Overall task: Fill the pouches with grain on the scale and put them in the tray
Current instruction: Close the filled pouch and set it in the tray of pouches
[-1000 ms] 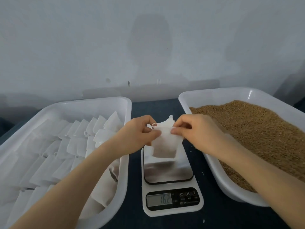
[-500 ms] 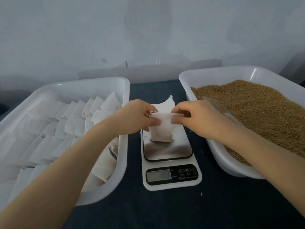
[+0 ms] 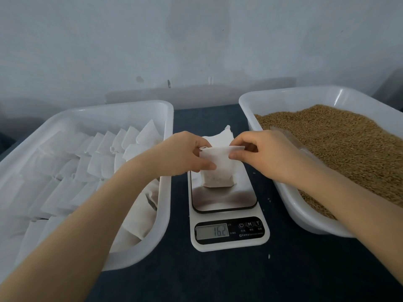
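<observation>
Head cam | both hands [image 3: 183, 154] [image 3: 263, 153] pinching pouch [image 3: 218, 168] top on scale [image 3: 224, 205], reads 16.2 | tray [image 3: 122, 110] mostly full, this one still to go

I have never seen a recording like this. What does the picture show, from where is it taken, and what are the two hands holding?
There is no machine here: a person works with bare hands, and one camera worn on the head looks down at them. The left hand and the right hand pinch the top edge of a white pouch that stands on a kitchen scale. On the dark table, the left tray holds many white pouches, and the right tray holds brown grain.
</observation>
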{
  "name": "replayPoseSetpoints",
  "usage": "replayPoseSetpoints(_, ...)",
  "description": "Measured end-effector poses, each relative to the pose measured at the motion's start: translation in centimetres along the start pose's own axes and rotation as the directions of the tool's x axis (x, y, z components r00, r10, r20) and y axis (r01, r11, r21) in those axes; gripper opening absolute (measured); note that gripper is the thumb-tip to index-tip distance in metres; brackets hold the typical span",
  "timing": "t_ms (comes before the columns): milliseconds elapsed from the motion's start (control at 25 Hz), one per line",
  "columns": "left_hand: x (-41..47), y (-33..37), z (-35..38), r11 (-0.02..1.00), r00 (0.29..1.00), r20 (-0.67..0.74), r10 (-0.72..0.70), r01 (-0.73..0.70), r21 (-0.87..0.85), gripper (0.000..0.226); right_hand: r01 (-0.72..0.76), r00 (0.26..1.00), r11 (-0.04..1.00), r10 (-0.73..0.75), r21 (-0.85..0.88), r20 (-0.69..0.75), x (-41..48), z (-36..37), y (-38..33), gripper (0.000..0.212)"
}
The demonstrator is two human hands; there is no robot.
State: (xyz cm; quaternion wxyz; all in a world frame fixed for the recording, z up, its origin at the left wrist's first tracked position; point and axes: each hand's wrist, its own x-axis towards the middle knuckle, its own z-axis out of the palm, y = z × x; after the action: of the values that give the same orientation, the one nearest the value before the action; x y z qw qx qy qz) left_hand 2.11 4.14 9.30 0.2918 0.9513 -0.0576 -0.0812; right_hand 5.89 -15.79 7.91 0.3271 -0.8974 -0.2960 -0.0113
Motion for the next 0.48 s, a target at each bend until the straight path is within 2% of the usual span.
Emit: replayPoseSetpoints(480, 0.06, -0.14, -0.05, 0.999, 1.000, 0.006, 0.027, -0.027, -0.020, 0.014, 0.003, 1.000, 1.000, -0.003, 0.004, 0.001, 0.10, 0.16, 0.15, 0.005)
